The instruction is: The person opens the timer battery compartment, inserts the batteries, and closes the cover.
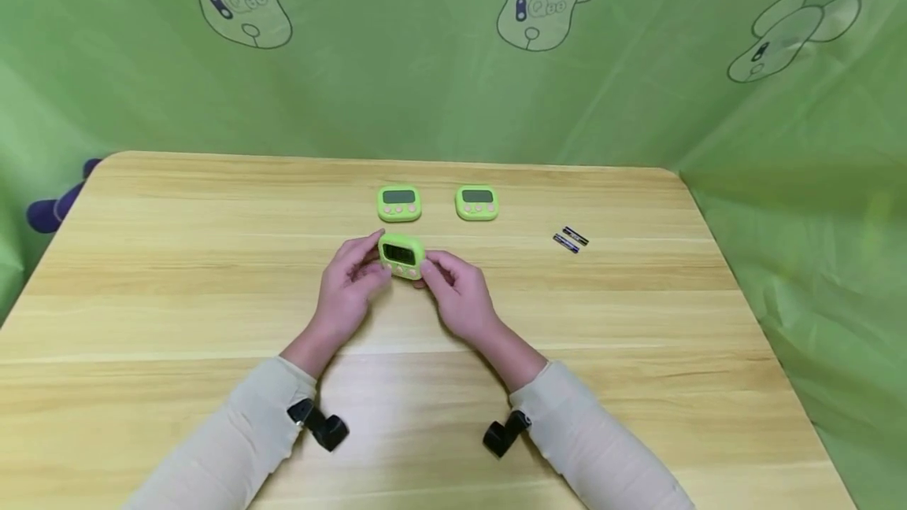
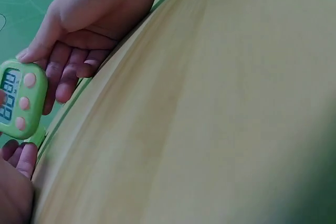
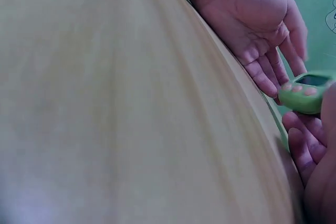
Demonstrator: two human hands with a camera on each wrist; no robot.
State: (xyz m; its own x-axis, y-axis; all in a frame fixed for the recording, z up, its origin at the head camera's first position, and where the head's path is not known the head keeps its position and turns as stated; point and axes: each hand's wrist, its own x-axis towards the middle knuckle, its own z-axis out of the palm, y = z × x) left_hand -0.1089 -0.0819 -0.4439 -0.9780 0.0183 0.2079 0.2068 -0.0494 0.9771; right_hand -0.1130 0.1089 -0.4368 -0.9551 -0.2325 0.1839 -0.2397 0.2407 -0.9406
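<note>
A light-green digital timer (image 1: 401,256) with pink buttons is held tilted up above the table between both hands. My left hand (image 1: 347,282) holds its left side, with fingertips at the upper and lower left corners. The right hand (image 1: 460,293) pinches the right edge, thumb on the front and fingers behind. In the left wrist view the timer (image 2: 23,100) shows dark digits on its screen. The right wrist view catches the timer (image 3: 308,92) blurred and partly covered by the near hand. Two similar timers (image 1: 399,204) (image 1: 477,203) lie face up behind it.
Two thin dark batteries (image 1: 566,243) (image 1: 575,236) lie side by side to the right on the wooden table (image 1: 212,258). Green cloth (image 1: 397,85) with printed animal heads hangs behind. Something purple (image 1: 53,207) shows past the left table edge.
</note>
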